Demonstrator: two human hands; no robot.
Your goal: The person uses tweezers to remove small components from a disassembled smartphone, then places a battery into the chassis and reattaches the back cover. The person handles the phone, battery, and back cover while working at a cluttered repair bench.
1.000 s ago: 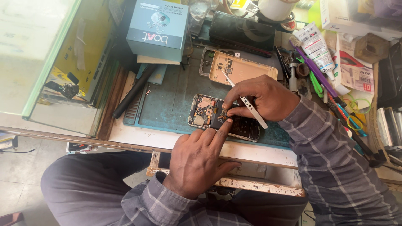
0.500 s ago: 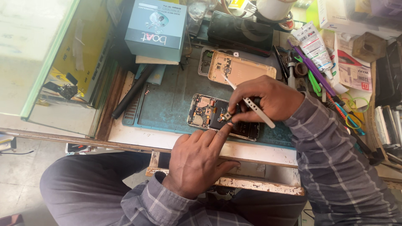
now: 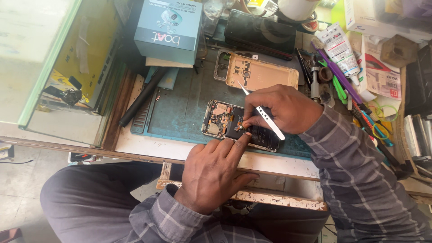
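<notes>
Silver metal tweezers, pinched in the right hand, point tip-down onto the opened black phone chassis lying lengthwise along the teal mat's near edge, while the left hand holds nothing, forefinger pressing the chassis beside the tips.

The mat looks like matt blue-green rubber. On it, the open phone shows bare metal and dark glossy parts. At 12 o'clock from it, the back cover is smooth, gold, with a soft shine. The tweezers in the right hand are pale polished metal. The box is smooth card. The table edge is rough wood with flaking paint. The sleeve is checked woven cloth.
</notes>
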